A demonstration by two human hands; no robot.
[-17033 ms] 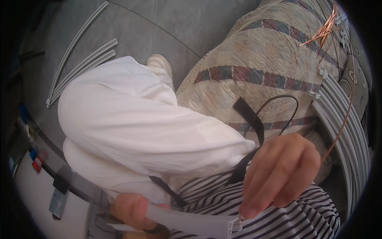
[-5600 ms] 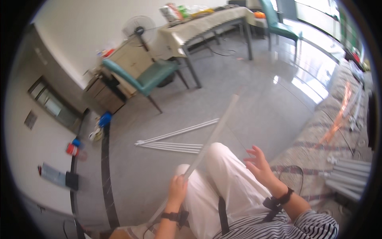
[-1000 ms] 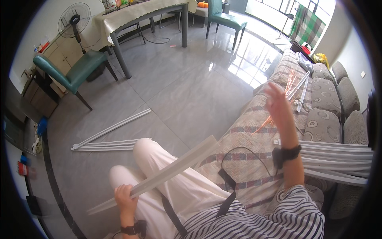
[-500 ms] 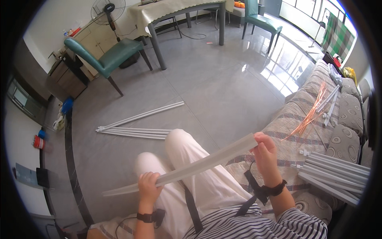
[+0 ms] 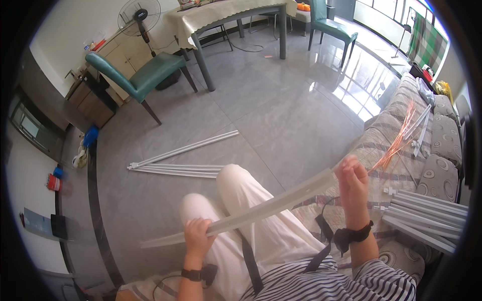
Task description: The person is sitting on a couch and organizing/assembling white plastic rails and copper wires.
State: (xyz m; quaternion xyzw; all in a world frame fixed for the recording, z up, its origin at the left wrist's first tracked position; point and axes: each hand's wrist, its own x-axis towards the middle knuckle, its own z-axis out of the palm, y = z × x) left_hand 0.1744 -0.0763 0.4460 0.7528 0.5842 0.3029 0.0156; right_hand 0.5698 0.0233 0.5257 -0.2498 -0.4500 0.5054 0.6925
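A long pale-grey plastic or metal strip (image 5: 271,203), channel-like in shape, lies slantwise over my lap, its right end higher. My left hand (image 5: 198,235) is wrapped round it near its lower left part. Just beyond the upper right end is my right hand (image 5: 353,175), its fingers pinched together; whatever lies between them is too small to make out. Past that hand, a loose bundle of thin copper-coloured wires (image 5: 399,140) rests on the patterned sofa cover (image 5: 374,145).
Several similar strips (image 5: 427,213) are stacked on the sofa at my right. More strips (image 5: 186,145) lie on the grey tiled floor ahead. Green chairs (image 5: 155,72) stand by a cloth-covered table (image 5: 226,15), with a fan (image 5: 140,20) behind.
My right hand has come off the strip's upper end and moved a little right, fingers now pinched. The left hand keeps its grip. The whole view has shifted slightly.
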